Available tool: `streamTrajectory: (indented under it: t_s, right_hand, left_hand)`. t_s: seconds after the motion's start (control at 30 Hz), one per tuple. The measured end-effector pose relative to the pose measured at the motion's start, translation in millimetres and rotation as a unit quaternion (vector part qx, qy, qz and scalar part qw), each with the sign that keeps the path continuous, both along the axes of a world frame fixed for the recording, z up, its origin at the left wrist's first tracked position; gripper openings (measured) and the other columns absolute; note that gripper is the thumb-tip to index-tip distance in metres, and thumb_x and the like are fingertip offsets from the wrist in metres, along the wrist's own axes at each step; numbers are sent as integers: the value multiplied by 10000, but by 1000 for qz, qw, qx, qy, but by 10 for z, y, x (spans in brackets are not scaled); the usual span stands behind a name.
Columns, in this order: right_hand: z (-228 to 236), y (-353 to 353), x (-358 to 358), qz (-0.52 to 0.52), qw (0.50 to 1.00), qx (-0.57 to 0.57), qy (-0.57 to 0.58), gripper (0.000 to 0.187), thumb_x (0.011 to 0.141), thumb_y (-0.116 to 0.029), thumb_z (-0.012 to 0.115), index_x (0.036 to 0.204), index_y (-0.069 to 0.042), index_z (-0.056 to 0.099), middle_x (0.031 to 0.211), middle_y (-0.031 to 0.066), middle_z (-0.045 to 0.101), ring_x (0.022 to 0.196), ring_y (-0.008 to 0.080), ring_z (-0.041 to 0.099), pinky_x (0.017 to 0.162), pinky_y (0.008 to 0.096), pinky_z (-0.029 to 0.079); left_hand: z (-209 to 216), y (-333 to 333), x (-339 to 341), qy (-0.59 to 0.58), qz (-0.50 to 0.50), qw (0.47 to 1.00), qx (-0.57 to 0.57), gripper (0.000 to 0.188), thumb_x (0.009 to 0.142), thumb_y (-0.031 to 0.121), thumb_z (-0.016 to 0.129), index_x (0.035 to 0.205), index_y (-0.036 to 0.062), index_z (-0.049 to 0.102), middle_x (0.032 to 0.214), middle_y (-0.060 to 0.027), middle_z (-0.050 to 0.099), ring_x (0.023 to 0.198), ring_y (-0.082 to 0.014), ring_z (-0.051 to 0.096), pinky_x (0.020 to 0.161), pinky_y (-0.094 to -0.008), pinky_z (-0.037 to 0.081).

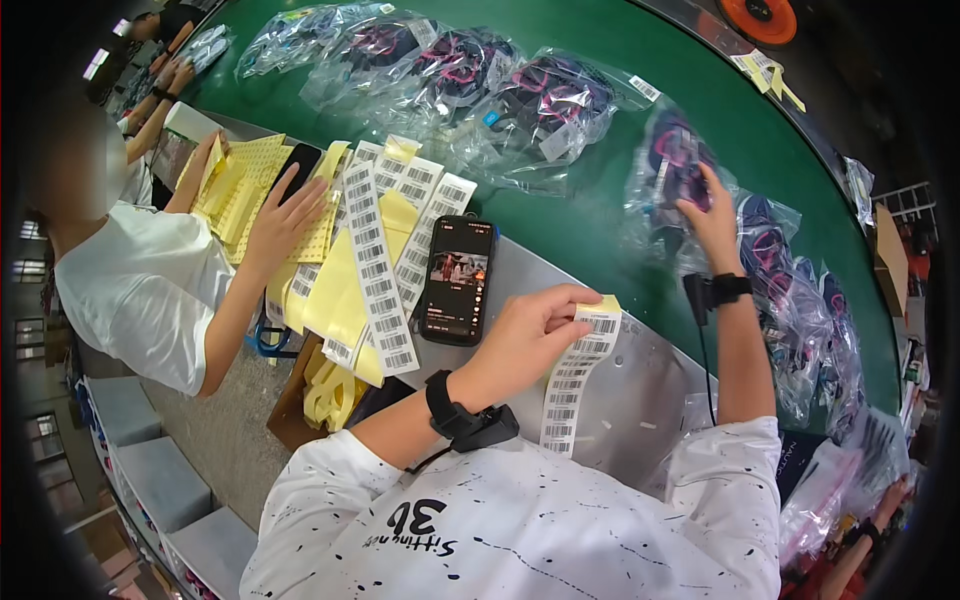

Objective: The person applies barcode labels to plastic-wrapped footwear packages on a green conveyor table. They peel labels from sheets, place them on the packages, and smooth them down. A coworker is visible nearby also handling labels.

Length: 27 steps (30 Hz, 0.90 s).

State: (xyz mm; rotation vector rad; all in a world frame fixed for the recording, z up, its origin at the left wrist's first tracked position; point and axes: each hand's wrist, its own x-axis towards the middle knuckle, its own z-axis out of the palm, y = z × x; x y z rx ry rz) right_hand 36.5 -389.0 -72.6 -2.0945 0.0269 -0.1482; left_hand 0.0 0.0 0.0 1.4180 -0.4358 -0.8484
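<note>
My left hand [535,335] pinches the upper end of a strip of barcode labels [565,400] between thumb and fingers. The strip hangs toward me over the metal ledge. Out to the right, my right hand [712,215] is closed on a clear plastic bag [672,165] with dark blue and pink goods inside; the bag is slightly blurred, and I cannot tell the kind of goods. A phone [458,280] with a lit screen lies left of my left hand. Beside it, more barcode label sheets [375,265] are piled on yellow backing paper [340,285].
Similar bags [545,110] line the far side of the green work surface [600,215], and more bags [790,290] lie at the right. A co-worker's hand [290,215] rests by a dark phone [297,165] on the left. Below the ledge stands a cardboard box [300,400] of yellow scraps.
</note>
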Motion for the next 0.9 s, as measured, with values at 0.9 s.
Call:
streamTrajectory:
  t_s: [0.9]
  right_hand:
    - [792,2173,-1263,-102,986,74,-110,115,804,-22,683,909,15,653,985,134,639,914,293,610,790,365,493]
  left_hand:
    - [150,50,-78,1,29,999,40,258,894,-36,615,1150,-61,604,1065,-108,687,985,-125,651,830,-240,526]
